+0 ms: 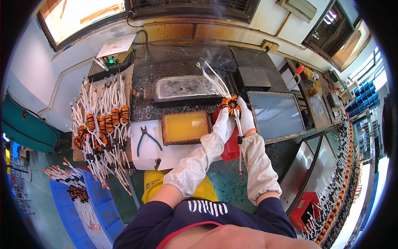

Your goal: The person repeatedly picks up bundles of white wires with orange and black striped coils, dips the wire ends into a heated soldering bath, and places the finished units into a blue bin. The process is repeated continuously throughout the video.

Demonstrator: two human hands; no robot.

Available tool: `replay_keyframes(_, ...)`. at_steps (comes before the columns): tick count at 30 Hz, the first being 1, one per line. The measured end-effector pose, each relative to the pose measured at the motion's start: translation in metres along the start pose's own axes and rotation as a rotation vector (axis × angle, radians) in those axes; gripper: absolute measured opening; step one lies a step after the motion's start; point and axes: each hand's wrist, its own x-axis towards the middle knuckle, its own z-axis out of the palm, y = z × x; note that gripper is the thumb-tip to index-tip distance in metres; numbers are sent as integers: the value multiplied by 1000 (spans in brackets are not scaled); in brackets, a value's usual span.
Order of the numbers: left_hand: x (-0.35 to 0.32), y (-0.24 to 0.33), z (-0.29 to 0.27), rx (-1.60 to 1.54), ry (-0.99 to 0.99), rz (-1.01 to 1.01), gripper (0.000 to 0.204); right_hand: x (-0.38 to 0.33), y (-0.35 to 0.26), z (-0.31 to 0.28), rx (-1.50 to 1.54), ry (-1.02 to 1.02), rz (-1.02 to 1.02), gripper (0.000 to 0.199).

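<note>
Both my gloved hands hold a ring-shaped coil (pixel 231 104) wound with copper-orange wire, with white sleeved leads. My left hand (pixel 224 123) is closed on its left side, and my right hand (pixel 245 115) grips it from the right. One bundle of leads (pixel 215 81) points up and away; smoke drifts about its tips. Another lead hangs down between my wrists. Left of the coil lies a rectangular solder pot (pixel 184 88) with a greyish molten surface. Nearer to me sits a tray of amber liquid (pixel 185 127).
Many similar coils (pixel 108 123) are piled on a board at left. Blue-handled cutters (pixel 146 139) lie on white paper. A grey liquid-filled tray (pixel 277 114) stands right of my hands, a red bin (pixel 230 150) below them. A blue crate (pixel 68 199) holds more coils.
</note>
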Motion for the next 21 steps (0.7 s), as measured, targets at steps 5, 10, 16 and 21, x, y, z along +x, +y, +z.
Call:
replay_keyframes(5,-1,-2,6,-19,12,12,38,0,0,-1,26,16,-25,41)
replay_keyframes(10,-1,1,6,-31,-6,-9,39,-4,-3,3,32,13,-13,40)
replay_keyframes(16,4,-3,0,-47,3,-11,40,0,1,1,53,14,-7,39)
replay_keyframes(21,4,-2,-5,-26,47,-35,41,-1,0,2,32,30,-9,38)
